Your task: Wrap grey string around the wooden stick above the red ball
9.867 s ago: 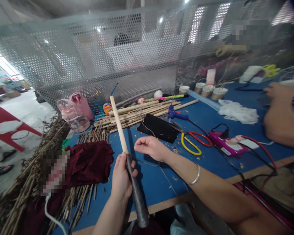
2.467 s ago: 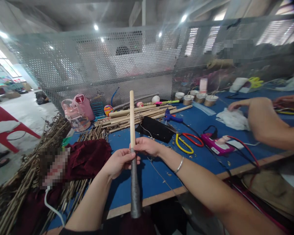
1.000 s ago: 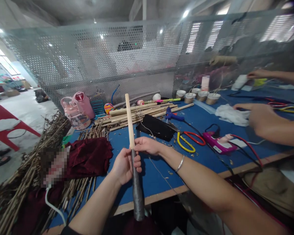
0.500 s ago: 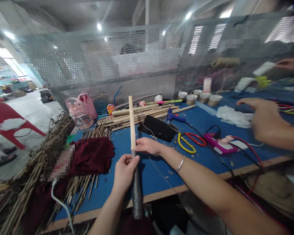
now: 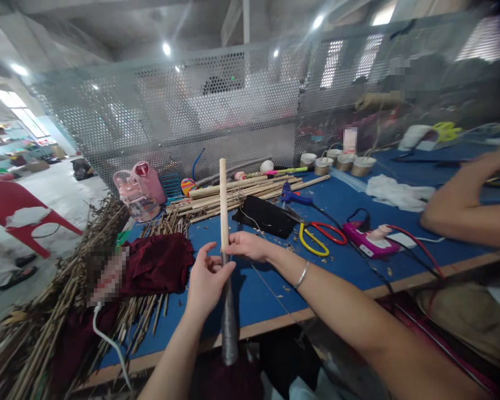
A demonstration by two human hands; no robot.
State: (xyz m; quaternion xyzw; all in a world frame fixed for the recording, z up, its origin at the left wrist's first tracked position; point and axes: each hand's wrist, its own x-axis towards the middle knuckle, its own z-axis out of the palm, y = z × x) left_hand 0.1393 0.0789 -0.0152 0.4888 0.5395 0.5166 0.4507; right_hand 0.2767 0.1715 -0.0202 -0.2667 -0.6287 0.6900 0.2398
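A pale wooden stick [image 5: 224, 203] stands nearly upright in front of me, its lower part a dark grey, tapering sleeve [image 5: 229, 322] that widens toward the bottom. My left hand [image 5: 206, 278] is loosely around it at the top of the grey part, thumb against it and index finger lifted. Just above, my right hand [image 5: 248, 246] pinches the stick near the join, from the right side. A thin thread [image 5: 270, 288] runs below my right hand toward the table edge; I cannot tell whether the fingers hold it.
Scissors [image 5: 316, 239], a blue glue gun [image 5: 294, 195] and a purple power strip [image 5: 370, 241] lie to the right. More sticks [image 5: 250, 194] lie behind. Dark red cloth [image 5: 158, 264] and dried stalks [image 5: 45, 311] cover the left. A co-worker's arm [image 5: 470, 205] rests at far right.
My left index finger has lifted away from the stick. Both hands and the stick stay close together. The co-worker's hand has moved right, and the white roll held behind has gone from view.
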